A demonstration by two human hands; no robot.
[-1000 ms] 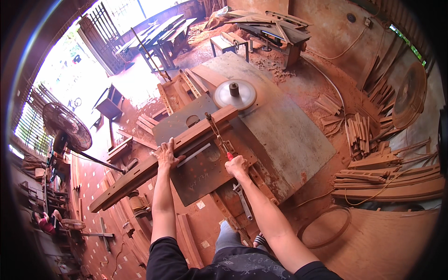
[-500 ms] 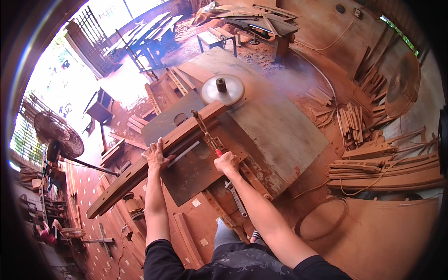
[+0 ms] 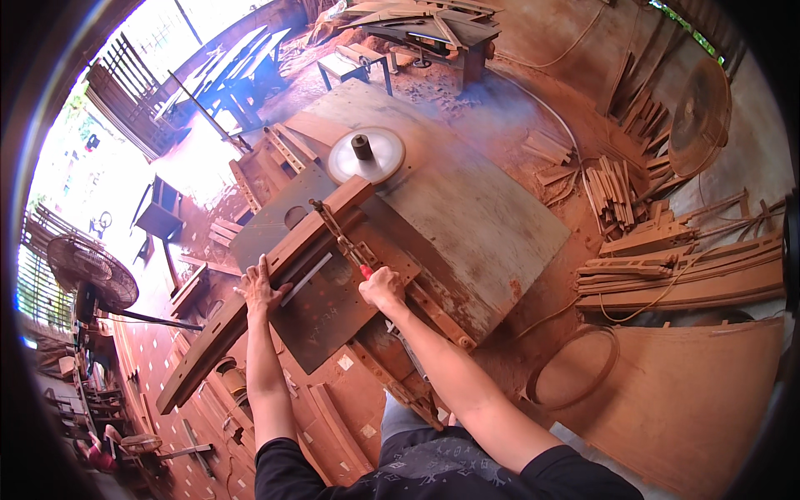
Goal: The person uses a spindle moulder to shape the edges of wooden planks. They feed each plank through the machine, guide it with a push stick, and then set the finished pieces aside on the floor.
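Note:
My left hand [image 3: 262,287] lies over a long reddish-brown wooden beam [image 3: 225,321], its fingers spread on the wood and the thumb pointing right. With closed fingers my right hand [image 3: 383,288] grips the red-handled toggle clamp [image 3: 343,242], whose metal arm reaches across the beam. Under the beam is a dark metal plate [image 3: 312,329] with wooden rails. Just past the beam's far end sits a round saw blade [image 3: 385,157] around a dark hub [image 3: 362,147], blurred as if spinning. Whether beam and blade touch cannot be made out.
A wide dusty worktop [image 3: 475,225] extends right of the blade. A wrench [image 3: 406,348] lies partly behind my right forearm. Wood strips [image 3: 612,196] and stacked boards [image 3: 667,283] lie at right, by a hoop [image 3: 575,367]. A standing fan [image 3: 92,271] is at left.
The whole view has shifted, so the blade, worktop and both hands sit farther left. My hands keep their places on the beam and clamp. My right forearm now covers more of the wrench.

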